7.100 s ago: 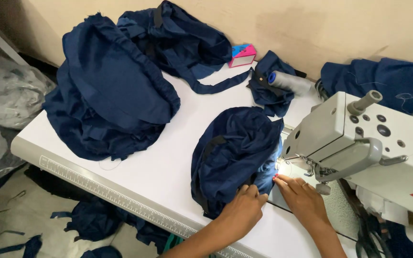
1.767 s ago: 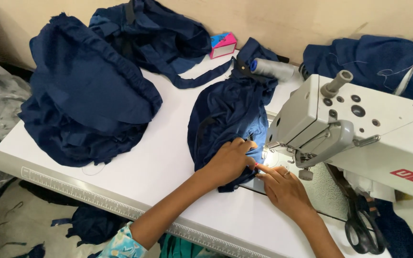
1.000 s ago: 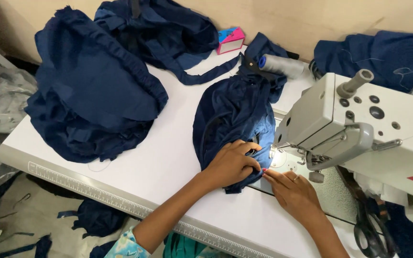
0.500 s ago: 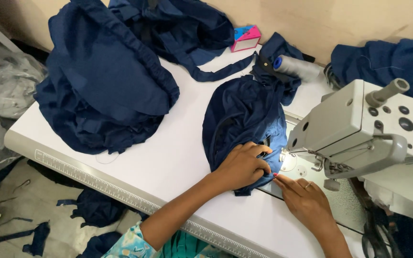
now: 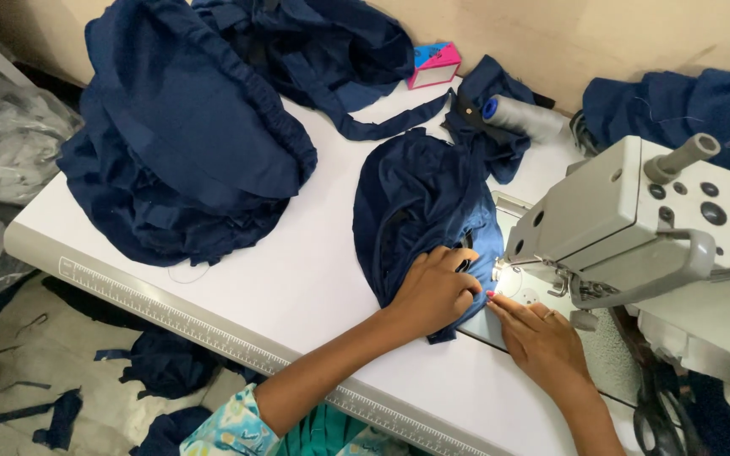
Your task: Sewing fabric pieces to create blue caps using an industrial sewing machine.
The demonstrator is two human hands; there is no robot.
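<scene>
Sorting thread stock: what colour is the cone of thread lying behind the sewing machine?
Light grey, with a blue core end; the thread cone shows only in the head view.

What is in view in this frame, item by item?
Sewing machine: one, off-white, right side of table.
Table: one, white, ruler strip along front edge.
Garment being sewn: one, navy, under the needle.
Fabric pile: one large heap, navy, table's left.
Thread cone: one, grey, behind the machine.
Small box: one, pink and blue, by the wall.
Scissors: one pair, dark, lower right.
Scraps: several, navy, on the floor.
Left hand: pressing the garment.
Right hand: flat beside the needle.
</scene>
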